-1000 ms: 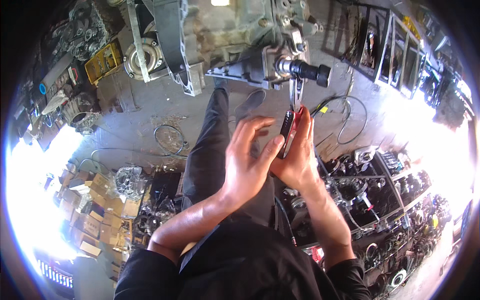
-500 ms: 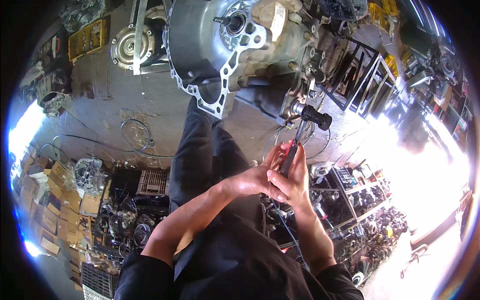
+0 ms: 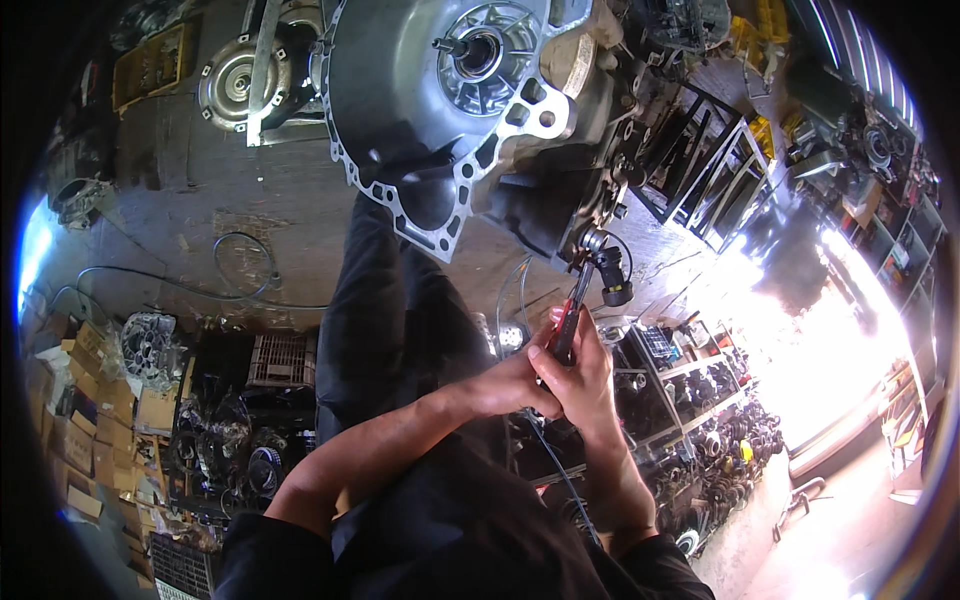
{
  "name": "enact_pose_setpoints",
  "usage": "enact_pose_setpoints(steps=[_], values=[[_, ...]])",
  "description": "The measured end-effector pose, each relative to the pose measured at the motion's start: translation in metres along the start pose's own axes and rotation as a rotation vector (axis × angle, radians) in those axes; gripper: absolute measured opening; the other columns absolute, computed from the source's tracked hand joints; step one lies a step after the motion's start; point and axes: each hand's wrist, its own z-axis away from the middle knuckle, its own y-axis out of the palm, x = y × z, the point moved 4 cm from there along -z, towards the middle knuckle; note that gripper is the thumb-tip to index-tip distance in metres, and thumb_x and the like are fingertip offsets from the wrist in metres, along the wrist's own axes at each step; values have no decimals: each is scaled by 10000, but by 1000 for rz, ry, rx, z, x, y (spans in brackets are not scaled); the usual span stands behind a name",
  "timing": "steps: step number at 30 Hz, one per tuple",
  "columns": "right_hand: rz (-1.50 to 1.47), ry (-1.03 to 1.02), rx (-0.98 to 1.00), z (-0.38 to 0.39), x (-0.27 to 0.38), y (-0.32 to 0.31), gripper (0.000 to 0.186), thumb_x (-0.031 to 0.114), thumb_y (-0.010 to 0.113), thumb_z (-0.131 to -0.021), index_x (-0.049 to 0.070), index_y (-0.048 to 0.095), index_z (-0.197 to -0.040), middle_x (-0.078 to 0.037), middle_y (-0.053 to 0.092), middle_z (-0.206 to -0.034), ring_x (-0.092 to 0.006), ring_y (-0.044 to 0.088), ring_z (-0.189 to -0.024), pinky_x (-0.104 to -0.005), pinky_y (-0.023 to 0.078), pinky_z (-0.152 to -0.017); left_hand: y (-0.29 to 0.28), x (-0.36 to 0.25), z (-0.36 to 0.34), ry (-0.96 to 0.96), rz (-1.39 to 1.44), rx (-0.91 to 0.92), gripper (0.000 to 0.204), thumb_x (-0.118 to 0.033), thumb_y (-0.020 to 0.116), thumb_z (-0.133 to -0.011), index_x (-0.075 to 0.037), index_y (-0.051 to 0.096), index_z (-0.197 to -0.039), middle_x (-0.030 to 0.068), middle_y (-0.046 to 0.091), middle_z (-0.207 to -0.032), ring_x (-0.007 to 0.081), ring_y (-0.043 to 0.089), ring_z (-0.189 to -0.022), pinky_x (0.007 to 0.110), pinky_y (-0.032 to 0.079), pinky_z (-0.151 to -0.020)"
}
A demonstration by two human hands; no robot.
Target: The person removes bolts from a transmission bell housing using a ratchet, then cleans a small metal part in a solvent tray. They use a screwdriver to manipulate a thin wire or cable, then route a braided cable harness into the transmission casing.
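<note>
Around pliers (image 3: pixel 567 338), right hand (image 3: pixel 586 378) seemingly curled.

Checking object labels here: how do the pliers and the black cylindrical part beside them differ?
The pliers have red and black handles; the cylindrical part looks black. The pliers are slim, the part thicker. The right hand grips the pliers; no hand touches the part. Both show black.

Two hands (image 3: pixel 512 385) (image 3: pixel 588 378), one handheld tool (image 3: pixel 567 335)
</note>
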Motion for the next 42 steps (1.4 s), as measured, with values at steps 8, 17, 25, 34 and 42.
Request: enact_pose_setpoints(steps=[8, 17, 25, 34, 42], values=[[-392, 77, -169, -19, 6, -56, 721, 318, 785, -928, -11, 418, -1454, -129, 553, -1278, -205, 578, -1156, -338, 545, -906, -2, 3, -3, -9, -69, -27, 1271, -111, 805, -601, -64, 77, -1643, 213, 197, -1659, 323, 132, -1565, 481, 167, -1267], [-279, -53, 60, -77, 17, -81, 327, 164, 575, -1069, 12, 529, -1355, -16, 580, -836, -58, 524, -626, -221, 419, -534, -4, 17, -20, 72, -120, -180, 1158, -9, 746, -596, -6, 171, -1601, 181, 373, -1551, 318, 291, -1494, 418, 213, -1244], [353, -383, 156, -99, 46, -93, 280, 185, 590, -1053, 18, 528, -1269, -189, 698, -940, -304, 727, -844, -401, 548, -689, 3, 40, -31, 153, -66, -348, 867, 72, 702, -527, -55, 489, -1358, 49, 531, -1119, 186, 502, -1094, 358, 409, -1021], [548, -555, 147, -96, 66, -80, 237, 136, 598, -1041, -14, 526, -1211, -184, 702, -870, -265, 727, -770, -348, 546, -677, -4, 44, -31, 252, 58, -278, 648, 69, 652, -566, -30, 583, -1202, 33, 570, -984, 146, 548, -864, 275, 493, -652], [413, -285, 108, -94, 50, -80, 219, 148, 569, -1063, -10, 546, -1213, -119, 676, -834, -141, 649, -696, -274, 505, -620, -6, 30, -4, 130, 53, -269, 517, 85, 628, -587, -31, 583, -1089, 36, 535, -884, 148, 538, -759, 296, 452, -610]])
